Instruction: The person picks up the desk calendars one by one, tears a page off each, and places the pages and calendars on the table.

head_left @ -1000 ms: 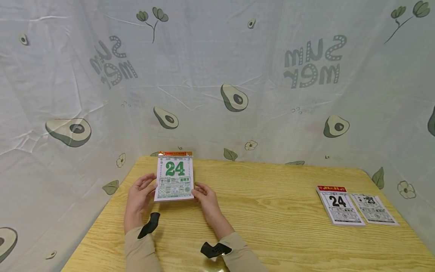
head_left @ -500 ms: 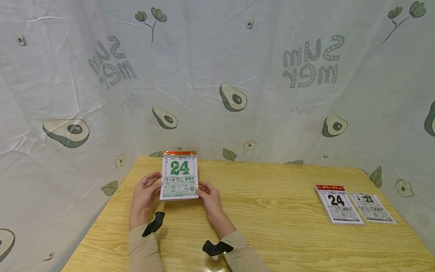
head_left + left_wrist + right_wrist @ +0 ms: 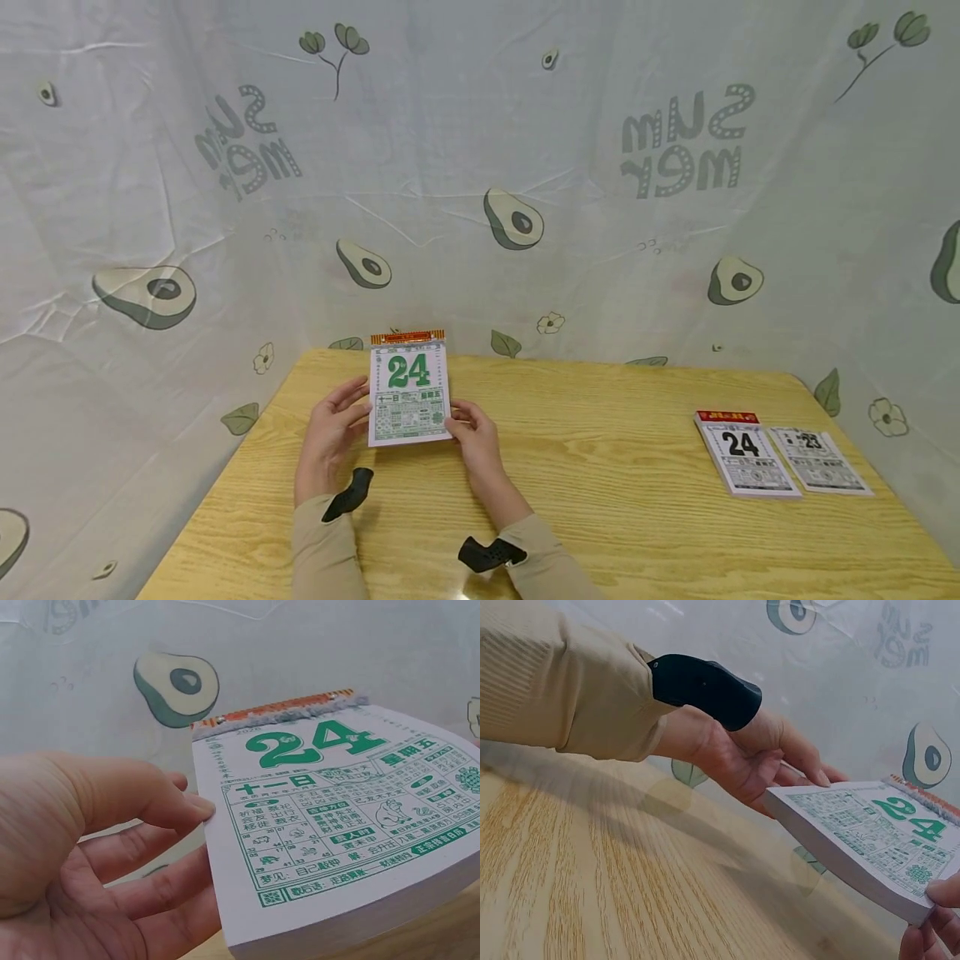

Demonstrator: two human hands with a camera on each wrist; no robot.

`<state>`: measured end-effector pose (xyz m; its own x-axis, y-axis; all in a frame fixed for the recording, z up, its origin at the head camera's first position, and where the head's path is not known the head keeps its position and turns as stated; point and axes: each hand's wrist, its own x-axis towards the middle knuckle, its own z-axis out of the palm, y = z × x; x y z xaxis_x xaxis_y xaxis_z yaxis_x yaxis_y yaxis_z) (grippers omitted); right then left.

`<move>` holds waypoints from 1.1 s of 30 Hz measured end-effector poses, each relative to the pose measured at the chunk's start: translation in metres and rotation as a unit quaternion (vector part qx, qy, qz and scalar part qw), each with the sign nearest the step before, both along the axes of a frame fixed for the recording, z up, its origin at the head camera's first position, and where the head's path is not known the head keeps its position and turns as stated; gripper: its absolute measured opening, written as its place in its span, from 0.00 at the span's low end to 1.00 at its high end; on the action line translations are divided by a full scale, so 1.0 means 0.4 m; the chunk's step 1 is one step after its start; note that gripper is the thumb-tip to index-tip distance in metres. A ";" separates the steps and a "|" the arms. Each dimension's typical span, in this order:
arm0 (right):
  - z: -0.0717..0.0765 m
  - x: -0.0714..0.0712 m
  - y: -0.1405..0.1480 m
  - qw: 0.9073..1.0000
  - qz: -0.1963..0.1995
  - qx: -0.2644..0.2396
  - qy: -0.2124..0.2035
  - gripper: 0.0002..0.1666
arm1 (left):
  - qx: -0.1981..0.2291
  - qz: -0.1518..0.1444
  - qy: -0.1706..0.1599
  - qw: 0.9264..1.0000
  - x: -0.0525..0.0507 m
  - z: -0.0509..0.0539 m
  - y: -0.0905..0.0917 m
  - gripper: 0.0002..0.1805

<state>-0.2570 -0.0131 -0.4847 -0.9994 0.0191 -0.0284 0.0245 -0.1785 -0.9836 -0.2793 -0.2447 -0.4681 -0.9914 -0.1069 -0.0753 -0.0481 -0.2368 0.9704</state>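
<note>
A thick tear-off calendar pad (image 3: 411, 392) with a green 24 and a red-and-gold top strip is held up above the table, its printed face toward me. My left hand (image 3: 333, 429) grips its left edge, thumb (image 3: 187, 810) on the front and the other fingers behind. At the lower right edge my right hand (image 3: 476, 437) pinches it; in the right wrist view that thumb (image 3: 943, 891) lies on the corner. The pages' thick bottom edge (image 3: 840, 859) shows there, and the pad is tilted. Fingers behind the pad are partly hidden.
On the right of the wooden table (image 3: 600, 467) lies another calendar pad (image 3: 746, 458) with a black 24 and red header. Beside it lies a loose sheet (image 3: 821, 461) marked 23. A white curtain (image 3: 450, 150) printed with avocados hangs behind the table.
Both hands have shifted the green-numbered calendar pad a little to the right, keeping their hold on its sides. The other pad and the loose sheet stay in place.
</note>
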 end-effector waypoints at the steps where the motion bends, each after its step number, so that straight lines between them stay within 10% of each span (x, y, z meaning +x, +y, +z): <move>1: 0.002 0.002 0.004 1.000 0.000 0.001 0.002 0.21 | 0.001 -0.003 0.000 1.000 0.000 0.000 0.002 0.29; 13: 0.088 0.056 0.059 1.000 -0.004 0.021 0.017 0.20 | 0.000 -0.071 0.007 0.997 -0.005 0.005 0.027 0.30; 33: 0.012 0.028 0.131 0.998 -0.032 0.042 0.021 0.20 | 0.000 -0.131 0.011 0.991 -0.019 0.004 0.089 0.24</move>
<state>-0.2459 0.0395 -0.4799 -0.9964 0.0831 0.0174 -0.0253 -0.0944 -0.9952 -0.2868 -0.2092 -0.4665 -0.9867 0.1536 -0.0527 -0.0862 -0.2201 0.9717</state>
